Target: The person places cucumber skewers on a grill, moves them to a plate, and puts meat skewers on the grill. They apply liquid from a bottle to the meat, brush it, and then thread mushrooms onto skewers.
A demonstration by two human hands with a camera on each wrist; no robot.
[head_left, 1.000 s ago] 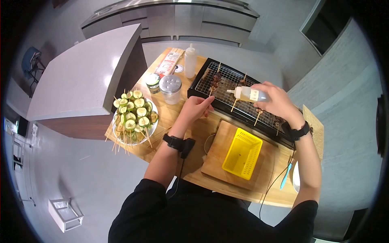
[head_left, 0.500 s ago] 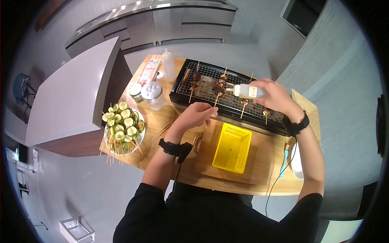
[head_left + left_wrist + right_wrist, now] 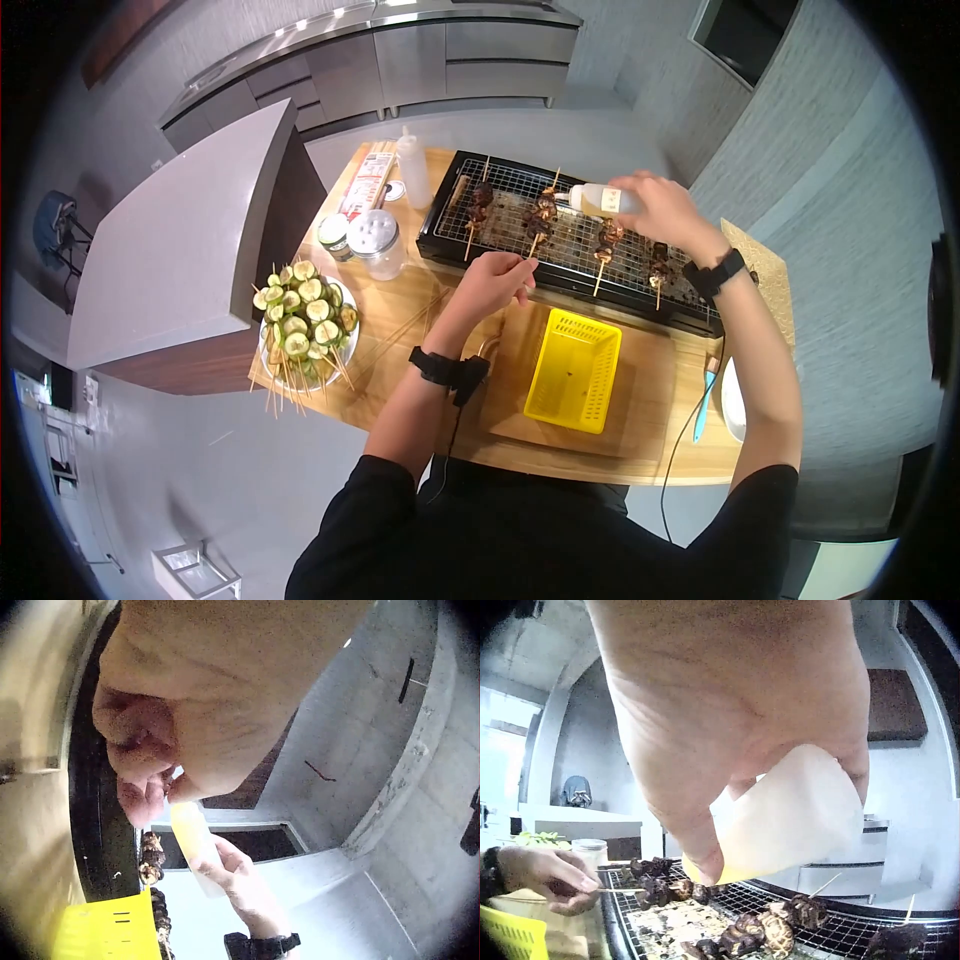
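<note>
In the head view the left hand point(image 3: 497, 282) pinches the near end of a wooden skewer whose dark pieces point(image 3: 543, 215) lie on the grill's wire mesh point(image 3: 580, 238). The right hand point(image 3: 660, 208) grips a squeeze bottle point(image 3: 598, 199), held sideways above the grill, its nozzle pointing left at that skewer's upper pieces. In the right wrist view the bottle point(image 3: 795, 817) sits between thumb and fingers, with yellowish liquid toward its lower end. Other dark skewers point(image 3: 479, 208) lie on both sides of the pinched one.
A yellow basket point(image 3: 573, 370) rests on a wooden board point(image 3: 640, 400) before the grill. At left stand a plate of zucchini skewers point(image 3: 310, 320), a shaker jar point(image 3: 377, 245), a small can point(image 3: 334, 236) and another squeeze bottle point(image 3: 413, 172). A blue-handled brush point(image 3: 704, 405) lies at right.
The view has shifted. The left hand came to pinch the skewer, and the right hand moved the bottle from its lower part toward its upper, far end.
</note>
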